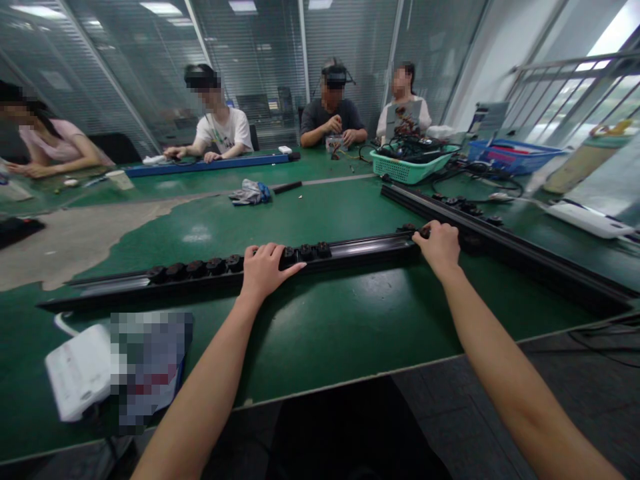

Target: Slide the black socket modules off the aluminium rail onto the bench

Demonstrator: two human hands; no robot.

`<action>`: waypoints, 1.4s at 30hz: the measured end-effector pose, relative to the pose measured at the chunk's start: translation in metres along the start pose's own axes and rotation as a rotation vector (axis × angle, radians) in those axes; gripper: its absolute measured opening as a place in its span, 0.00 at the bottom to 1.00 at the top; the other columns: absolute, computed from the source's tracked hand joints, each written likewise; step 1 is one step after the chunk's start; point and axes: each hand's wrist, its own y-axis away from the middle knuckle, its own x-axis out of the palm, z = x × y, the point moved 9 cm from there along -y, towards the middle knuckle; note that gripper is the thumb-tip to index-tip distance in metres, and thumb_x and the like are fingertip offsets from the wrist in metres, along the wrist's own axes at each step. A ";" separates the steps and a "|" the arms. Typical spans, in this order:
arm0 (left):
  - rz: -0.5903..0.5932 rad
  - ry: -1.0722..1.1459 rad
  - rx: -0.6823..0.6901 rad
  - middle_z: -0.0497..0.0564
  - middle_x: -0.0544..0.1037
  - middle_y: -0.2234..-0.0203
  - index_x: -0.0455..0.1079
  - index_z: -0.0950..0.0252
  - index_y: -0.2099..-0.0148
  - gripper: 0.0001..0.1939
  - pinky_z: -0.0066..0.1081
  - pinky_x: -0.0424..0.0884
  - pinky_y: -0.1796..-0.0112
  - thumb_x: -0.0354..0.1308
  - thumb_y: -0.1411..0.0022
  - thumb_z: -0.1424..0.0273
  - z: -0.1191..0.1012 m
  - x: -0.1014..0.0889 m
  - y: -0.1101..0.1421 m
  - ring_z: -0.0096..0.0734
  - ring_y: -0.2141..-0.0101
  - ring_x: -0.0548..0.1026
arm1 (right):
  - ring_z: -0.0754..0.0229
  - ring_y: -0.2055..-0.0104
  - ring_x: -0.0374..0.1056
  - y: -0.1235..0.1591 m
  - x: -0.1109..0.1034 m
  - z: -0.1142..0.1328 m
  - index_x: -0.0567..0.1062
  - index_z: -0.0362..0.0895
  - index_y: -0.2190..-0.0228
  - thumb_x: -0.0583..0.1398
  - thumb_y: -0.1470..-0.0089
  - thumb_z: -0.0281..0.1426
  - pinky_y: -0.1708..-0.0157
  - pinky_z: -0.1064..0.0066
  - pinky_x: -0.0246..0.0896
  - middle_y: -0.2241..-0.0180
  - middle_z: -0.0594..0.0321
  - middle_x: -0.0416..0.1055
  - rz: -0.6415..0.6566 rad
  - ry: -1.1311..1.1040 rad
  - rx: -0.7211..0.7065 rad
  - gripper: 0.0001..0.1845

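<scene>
A long black metal rail (360, 252) lies across the green table in front of me. Several round black modules, like sockets, sit in a row in its channel, one of them (195, 269) left of my left hand. My left hand (265, 270) grips the rail near its middle, fingers over the top and thumb stretched along the near side. At the rail's right end, my right hand (440, 245) pinches a small black module (425, 231); the fingers partly cover it. Another dark piece (407, 228) is just left of those fingertips.
A second black rail (525, 257) lies slanted at the right, with loose black modules (463, 203) behind it. Left front are a white device (80, 370) and a blurred packet (153, 367). Farther back stand a green basket (407, 167) and a blue basket (515, 157); several people sit opposite.
</scene>
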 end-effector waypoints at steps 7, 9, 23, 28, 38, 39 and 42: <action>0.012 0.030 -0.015 0.61 0.79 0.56 0.75 0.63 0.50 0.34 0.48 0.59 0.47 0.49 0.37 0.39 0.000 0.000 0.000 0.51 0.54 0.75 | 0.43 0.50 0.60 -0.001 0.001 0.000 0.73 0.41 0.57 0.57 0.45 0.41 0.58 0.56 0.64 0.56 0.44 0.69 0.012 0.024 0.001 0.19; 0.011 0.023 -0.012 0.61 0.79 0.56 0.75 0.63 0.50 0.34 0.48 0.59 0.47 0.49 0.37 0.39 0.000 0.000 0.000 0.51 0.54 0.75 | 0.43 0.50 0.60 -0.001 0.001 0.000 0.72 0.41 0.57 0.56 0.45 0.41 0.58 0.56 0.64 0.55 0.44 0.69 0.012 0.022 -0.004 0.19; 0.010 0.035 -0.026 0.61 0.79 0.56 0.75 0.61 0.50 0.33 0.49 0.59 0.47 0.50 0.38 0.39 0.001 -0.001 0.000 0.52 0.54 0.75 | 0.41 0.48 0.57 0.001 0.003 0.004 0.72 0.38 0.55 0.54 0.43 0.40 0.53 0.53 0.60 0.54 0.41 0.66 -0.002 0.019 -0.029 0.21; 0.010 0.036 -0.020 0.61 0.79 0.56 0.75 0.61 0.50 0.33 0.48 0.59 0.47 0.50 0.37 0.39 0.000 -0.001 0.000 0.52 0.54 0.74 | 0.41 0.47 0.57 0.000 0.004 0.004 0.71 0.37 0.54 0.53 0.43 0.39 0.51 0.53 0.59 0.53 0.41 0.66 0.009 0.029 -0.034 0.21; 0.005 0.032 -0.017 0.61 0.79 0.56 0.75 0.61 0.50 0.33 0.49 0.59 0.47 0.50 0.37 0.40 0.000 -0.001 0.000 0.52 0.54 0.75 | 0.40 0.48 0.58 0.000 0.002 0.002 0.72 0.37 0.56 0.54 0.44 0.39 0.53 0.53 0.61 0.54 0.40 0.67 0.001 0.031 -0.010 0.21; 0.006 0.041 -0.020 0.61 0.79 0.56 0.75 0.62 0.50 0.33 0.49 0.59 0.47 0.50 0.37 0.40 0.000 0.000 0.000 0.52 0.54 0.75 | 0.40 0.48 0.58 0.000 0.002 0.002 0.72 0.37 0.55 0.54 0.44 0.40 0.53 0.53 0.60 0.54 0.40 0.67 0.000 0.034 -0.009 0.21; 0.007 0.048 -0.024 0.61 0.79 0.55 0.75 0.61 0.49 0.32 0.49 0.59 0.46 0.50 0.38 0.40 0.001 0.000 0.000 0.52 0.53 0.75 | 0.40 0.48 0.58 0.001 0.001 0.003 0.72 0.38 0.55 0.53 0.43 0.40 0.53 0.52 0.60 0.54 0.40 0.67 -0.006 0.024 -0.010 0.21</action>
